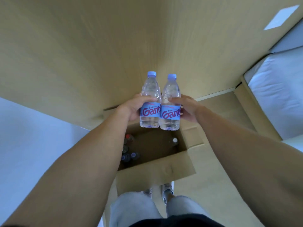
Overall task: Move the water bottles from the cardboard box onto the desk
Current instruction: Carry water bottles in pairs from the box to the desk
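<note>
- The left hand (131, 108) is curled round one water bottle (150, 102), and the right hand (188, 110) is curled round a second water bottle (170, 104); both bottles are upright, side by side and touching, at the centre of the frame
- The two held bottles hang above the open cardboard box (155, 171), in front of the pale wooden desk (82, 46) that fills the upper part of the frame
- The step in hand looks like carrying the pair up and forward onto the desk; it would go best with each bottle kept upright, lifted clear of the desk's near edge, then set down on its base well in from that edge
- Easing the two bottles a little apart before setting down should stop one from knocking the other over as the fingers let go
- Count: two bottles in the hands, both with light blue caps and blue labels
- In the box, low and left of centre, about six more caps (129, 149) show in the shadow, and one white-capped bottle (175, 140) stands toward the right; the exact number is hard to tell in the dark
- No bottles show on the desk
</note>
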The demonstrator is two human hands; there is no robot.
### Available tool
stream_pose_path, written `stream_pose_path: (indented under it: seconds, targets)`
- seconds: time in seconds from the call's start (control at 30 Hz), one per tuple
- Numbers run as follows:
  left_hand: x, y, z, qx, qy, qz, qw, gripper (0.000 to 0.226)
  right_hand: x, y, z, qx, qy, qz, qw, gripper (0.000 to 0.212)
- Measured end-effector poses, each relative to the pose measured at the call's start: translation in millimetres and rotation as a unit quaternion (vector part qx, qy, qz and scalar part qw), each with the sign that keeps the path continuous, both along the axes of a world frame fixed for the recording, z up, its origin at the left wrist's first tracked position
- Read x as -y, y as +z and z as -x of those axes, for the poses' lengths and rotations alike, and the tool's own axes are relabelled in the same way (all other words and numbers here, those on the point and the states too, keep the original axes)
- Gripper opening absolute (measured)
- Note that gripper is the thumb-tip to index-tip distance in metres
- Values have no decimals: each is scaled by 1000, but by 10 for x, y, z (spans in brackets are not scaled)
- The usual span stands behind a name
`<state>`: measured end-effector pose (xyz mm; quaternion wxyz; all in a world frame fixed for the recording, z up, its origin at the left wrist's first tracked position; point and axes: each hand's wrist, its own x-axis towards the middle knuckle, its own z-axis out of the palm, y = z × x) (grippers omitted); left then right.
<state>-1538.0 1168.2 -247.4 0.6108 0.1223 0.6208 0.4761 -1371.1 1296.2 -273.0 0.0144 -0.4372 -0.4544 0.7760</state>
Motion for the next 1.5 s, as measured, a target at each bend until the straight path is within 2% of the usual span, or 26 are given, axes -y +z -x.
stream_pose_path:
  seconds: [0.1, 0.2, 0.33, 0.43, 0.57, 0.63, 0.77, 0.97, 1.03, 1.23, 1.33, 1.4, 1.5]
  targets:
    - [-43, 174, -60, 7, -5, -14, 1000, 21, -4, 238, -121, -6, -21, -17, 1000, 20]
    - [-117, 264, -131, 15, -29, -22, 999, 21, 49, 381, -305, -1, -41, -32, 999, 28]
    - [-191, 293, -313, 39, -80, -30, 996, 49, 253, 501, -681, 15, -101, -35, 994, 39]
    - [-226, 320, -567, 62, -141, -45, 987, 43, 521, 540, -1087, 17, -158, -40, 987, 40]
    - [-260, 377, -1019, 81, -250, -58, 963, 64, 912, 614, -1693, 40, -252, -47, 966, 37]
    - [-281, 399, -1284, 87, -307, -64, 946, 65, 1119, 659, -2001, 54, -295, -53, 953, 35]
    - [-310, 429, -1894, 80, -401, -62, 911, 42, 1544, 783, -2604, 66, -389, -67, 917, 32]
    - [-190, 562, -3034, 60, -501, -63, 861, 60, 2271, 986, -3474, 64, -527, -80, 844, 33]
    - [-76, 607, -3439, 61, -533, -66, 841, 58, 2545, 1033, -3754, 66, -563, -82, 820, 34]
    - [458, 644, -4638, 79, -611, -57, 785, 43, 3498, 1031, -4554, 62, -657, -85, 746, 32]
    - [849, 600, -5189, 75, -649, -61, 754, 20, 4036, 982, -4941, 62, -690, -76, 717, 27]
    - [1131, 562, -5527, 65, -660, -56, 746, 30, 4398, 948, -5187, 62, -707, -68, 701, 29]
    - [1603, 529, -6045, 49, -687, -53, 723, 66, 4951, 897, -5555, 64, -736, -55, 671, 26]
